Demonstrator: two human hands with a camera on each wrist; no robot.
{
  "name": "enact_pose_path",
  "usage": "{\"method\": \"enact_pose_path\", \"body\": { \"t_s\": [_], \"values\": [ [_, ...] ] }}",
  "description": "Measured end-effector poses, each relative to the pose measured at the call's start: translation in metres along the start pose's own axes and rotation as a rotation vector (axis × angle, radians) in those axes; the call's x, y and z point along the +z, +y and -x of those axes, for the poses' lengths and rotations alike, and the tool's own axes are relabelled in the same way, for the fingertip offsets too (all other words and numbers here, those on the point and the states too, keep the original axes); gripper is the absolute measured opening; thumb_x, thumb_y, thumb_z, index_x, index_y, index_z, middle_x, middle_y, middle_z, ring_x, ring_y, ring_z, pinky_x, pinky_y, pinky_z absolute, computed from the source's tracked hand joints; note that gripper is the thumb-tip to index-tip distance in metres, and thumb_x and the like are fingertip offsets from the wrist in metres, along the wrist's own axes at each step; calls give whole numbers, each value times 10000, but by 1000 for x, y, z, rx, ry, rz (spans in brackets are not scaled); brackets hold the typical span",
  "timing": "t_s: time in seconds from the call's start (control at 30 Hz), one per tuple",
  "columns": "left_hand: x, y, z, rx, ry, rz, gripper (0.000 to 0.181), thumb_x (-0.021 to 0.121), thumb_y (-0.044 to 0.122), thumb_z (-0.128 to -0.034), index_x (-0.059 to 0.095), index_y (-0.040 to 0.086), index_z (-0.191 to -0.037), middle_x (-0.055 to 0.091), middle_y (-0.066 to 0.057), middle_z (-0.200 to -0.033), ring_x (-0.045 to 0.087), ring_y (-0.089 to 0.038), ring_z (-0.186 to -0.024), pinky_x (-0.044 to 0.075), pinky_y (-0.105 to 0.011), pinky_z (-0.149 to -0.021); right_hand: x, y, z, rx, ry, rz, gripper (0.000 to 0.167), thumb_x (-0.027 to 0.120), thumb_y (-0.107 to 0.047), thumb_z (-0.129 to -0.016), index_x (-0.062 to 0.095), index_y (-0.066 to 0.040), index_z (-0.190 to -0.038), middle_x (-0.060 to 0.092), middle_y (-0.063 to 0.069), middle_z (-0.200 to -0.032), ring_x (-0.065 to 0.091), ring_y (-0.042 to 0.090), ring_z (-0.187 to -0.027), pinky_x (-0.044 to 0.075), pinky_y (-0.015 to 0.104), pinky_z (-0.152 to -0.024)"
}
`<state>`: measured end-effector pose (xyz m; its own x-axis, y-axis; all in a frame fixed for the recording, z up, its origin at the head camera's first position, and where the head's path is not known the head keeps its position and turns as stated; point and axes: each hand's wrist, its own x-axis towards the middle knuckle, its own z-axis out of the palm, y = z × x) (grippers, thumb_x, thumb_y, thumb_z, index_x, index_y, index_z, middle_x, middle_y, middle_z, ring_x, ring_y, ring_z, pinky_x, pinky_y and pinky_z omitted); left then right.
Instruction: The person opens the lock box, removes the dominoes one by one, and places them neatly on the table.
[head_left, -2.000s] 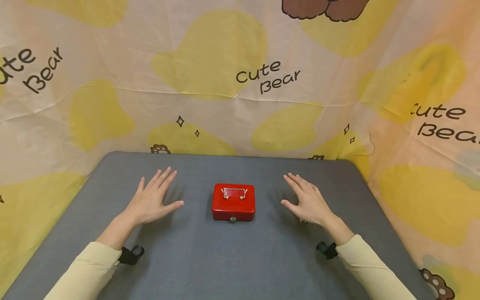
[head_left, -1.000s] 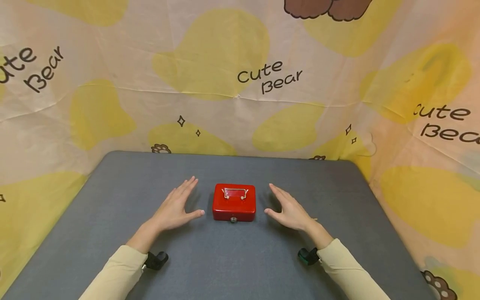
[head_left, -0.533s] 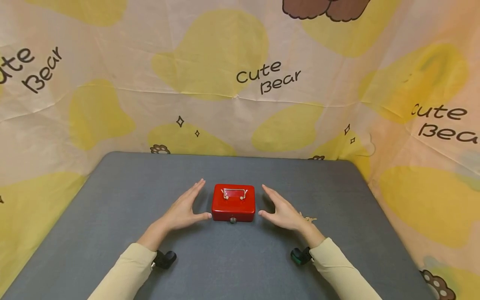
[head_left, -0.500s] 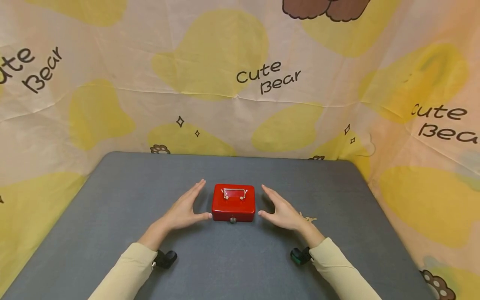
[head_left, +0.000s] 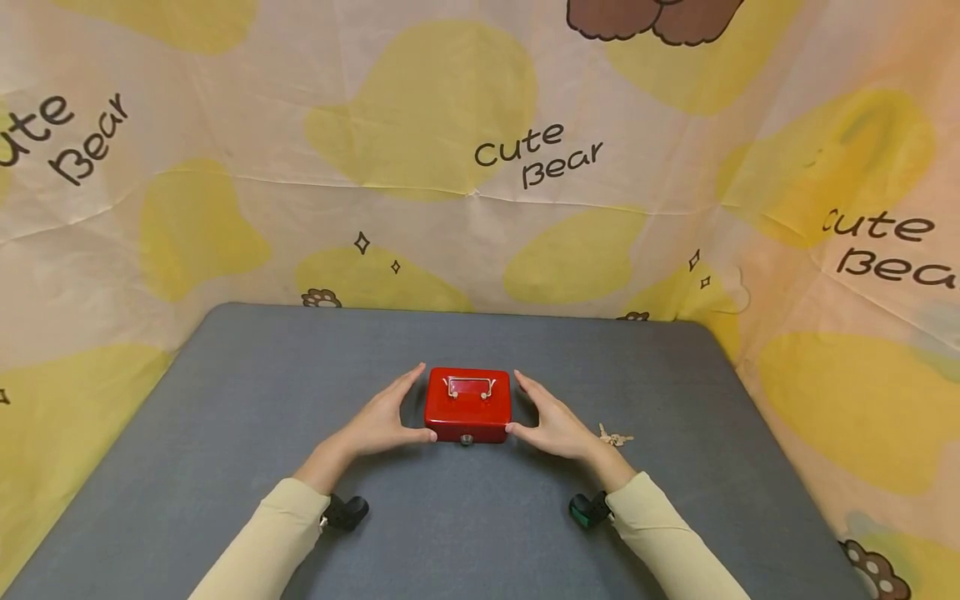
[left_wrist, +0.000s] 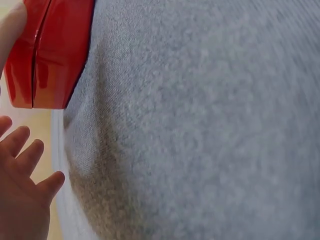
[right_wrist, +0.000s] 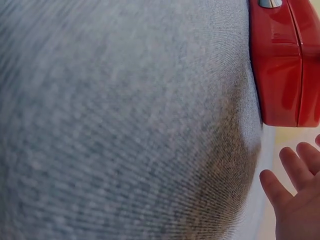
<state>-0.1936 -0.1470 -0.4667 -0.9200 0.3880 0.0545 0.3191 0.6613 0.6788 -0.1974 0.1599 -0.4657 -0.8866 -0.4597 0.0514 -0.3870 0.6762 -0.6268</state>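
1. Two hands, one box (head_left: 468, 412): box is red, shiny, lid down, mid-bench between the hands.
2. Left hand (head_left: 378, 423): fingers extended, thumb spread, not clenched, no grip on anything. Thumb tip overlaps box's front left corner; contact can't be told. Fingers alongside left end, apart from it in left wrist view.
3. Right hand (head_left: 557, 423): same pose mirrored, fingers loose and straight, nothing grasped. Thumb tip at front right corner, contact unclear; fingers off the right end.
4. Handle (head_left: 471, 380): metal, lying on lid. Lock (head_left: 467, 439): silver, round, front face, facing the person. Lid seam shows in both wrist views.
5. Keys (head_left: 617, 437): small, gold-toned, on bench to the right of box, just beyond right wrist. Count unclear.
6. Bench (head_left: 465, 542): grey fabric top, rounded far corners.
7. Cloth (head_left: 427, 108): behind and at both sides, cream with yellow blotches, "Cute Bear" lettering, paw prints.
8. Sleeves (head_left: 262, 537): pale yellow, both arms; dark bands (head_left: 349, 512) at cuffs.
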Motion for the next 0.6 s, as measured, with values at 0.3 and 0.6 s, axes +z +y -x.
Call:
{"method": "enact_pose_path", "body": {
  "t_s": [0.3, 0.6],
  "values": [
    [7, 2, -5, 20, 7, 10, 1066, 792, 481, -641, 211, 151, -1472, 327, -102, -1468, 357, -292, -1315, 342, -531, -1013, 5, 2, -1, 9, -23, -20, 861, 680, -373, -805, 198, -138, -1478, 287, 75, -1494, 320, 244, -1348, 327, 482, -1044],
    [10, 1, -8, 36, 12, 20, 1063, 814, 419, -638, 215, 137, -1470, 360, -113, -1449, 376, -278, -1306, 338, -497, -1030, 10, 2, -4, -4, -52, -45, 943, 697, -382, -788, 122, -122, -1489, 254, 71, -1508, 300, 234, -1356, 283, 479, -1072]
  ]
}}
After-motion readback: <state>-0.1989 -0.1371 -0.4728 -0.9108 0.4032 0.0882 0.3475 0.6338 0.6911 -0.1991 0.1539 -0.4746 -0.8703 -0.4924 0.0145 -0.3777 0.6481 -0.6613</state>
